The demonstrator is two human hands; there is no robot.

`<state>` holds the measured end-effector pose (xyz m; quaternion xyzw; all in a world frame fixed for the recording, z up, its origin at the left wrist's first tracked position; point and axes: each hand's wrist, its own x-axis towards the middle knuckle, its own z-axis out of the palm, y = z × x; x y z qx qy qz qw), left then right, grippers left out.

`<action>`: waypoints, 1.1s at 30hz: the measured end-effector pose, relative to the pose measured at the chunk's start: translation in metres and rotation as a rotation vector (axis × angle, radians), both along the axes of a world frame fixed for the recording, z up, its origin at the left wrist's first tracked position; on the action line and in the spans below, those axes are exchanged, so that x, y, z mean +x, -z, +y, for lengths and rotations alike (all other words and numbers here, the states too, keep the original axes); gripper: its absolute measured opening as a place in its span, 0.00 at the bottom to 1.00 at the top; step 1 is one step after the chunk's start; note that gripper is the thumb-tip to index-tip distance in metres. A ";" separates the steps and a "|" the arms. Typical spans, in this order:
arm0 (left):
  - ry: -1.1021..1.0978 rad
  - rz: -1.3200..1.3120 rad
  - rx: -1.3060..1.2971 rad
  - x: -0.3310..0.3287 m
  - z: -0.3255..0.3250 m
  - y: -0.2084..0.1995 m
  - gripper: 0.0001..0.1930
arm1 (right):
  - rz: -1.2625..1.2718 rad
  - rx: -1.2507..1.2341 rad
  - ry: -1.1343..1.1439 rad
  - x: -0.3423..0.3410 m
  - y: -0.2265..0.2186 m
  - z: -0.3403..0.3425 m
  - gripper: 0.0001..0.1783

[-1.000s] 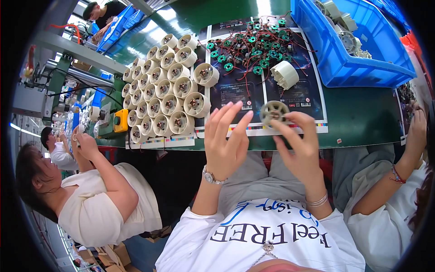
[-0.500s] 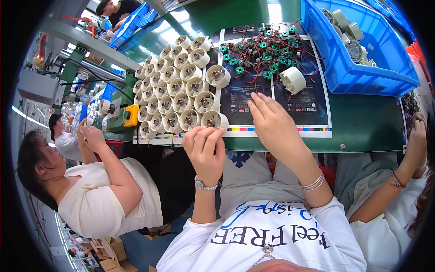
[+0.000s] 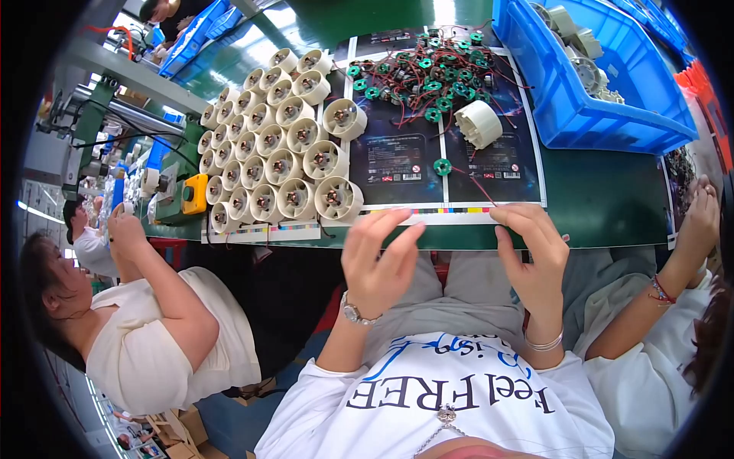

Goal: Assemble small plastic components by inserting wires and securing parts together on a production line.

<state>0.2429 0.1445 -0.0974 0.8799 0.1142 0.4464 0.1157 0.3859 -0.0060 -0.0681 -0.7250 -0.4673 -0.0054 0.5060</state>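
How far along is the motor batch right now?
Done: rows of cream round motor housings stand packed at the bench's left. In hand: nothing; the left hand and right hand hover empty at the table edge. Left: a pile of green wired stators, one loose stator, and a lone housing on the dark mat.

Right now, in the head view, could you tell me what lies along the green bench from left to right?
Yellow box → block of cream round housings → lone green ring → single cream cylinder → blue bin.
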 end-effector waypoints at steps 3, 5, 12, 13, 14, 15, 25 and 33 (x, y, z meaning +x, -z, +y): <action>0.094 0.031 -0.114 0.023 -0.013 -0.003 0.20 | 0.044 0.094 -0.122 -0.001 -0.003 -0.005 0.18; 0.126 0.132 -0.289 0.035 -0.020 -0.009 0.19 | 0.093 0.195 -0.252 -0.003 -0.005 -0.004 0.19; 0.355 0.168 -0.328 0.028 -0.011 -0.005 0.13 | 0.188 0.171 -0.227 -0.004 -0.008 0.008 0.19; 0.402 0.150 -0.466 0.024 -0.011 -0.006 0.12 | 0.205 0.166 -0.219 -0.003 -0.008 0.009 0.19; 0.447 0.131 -0.604 0.021 -0.011 -0.008 0.12 | 0.223 0.162 -0.211 -0.002 -0.008 0.010 0.19; 0.492 0.112 -0.743 0.021 -0.011 -0.009 0.12 | 0.240 0.157 -0.202 -0.001 -0.008 0.011 0.19; 0.689 0.139 -0.759 0.042 -0.016 -0.022 0.19 | 0.206 -0.006 -0.283 0.039 0.007 -0.006 0.20; 0.631 0.080 -0.421 0.091 0.015 -0.039 0.34 | 0.755 0.259 -0.064 0.040 0.007 -0.009 0.13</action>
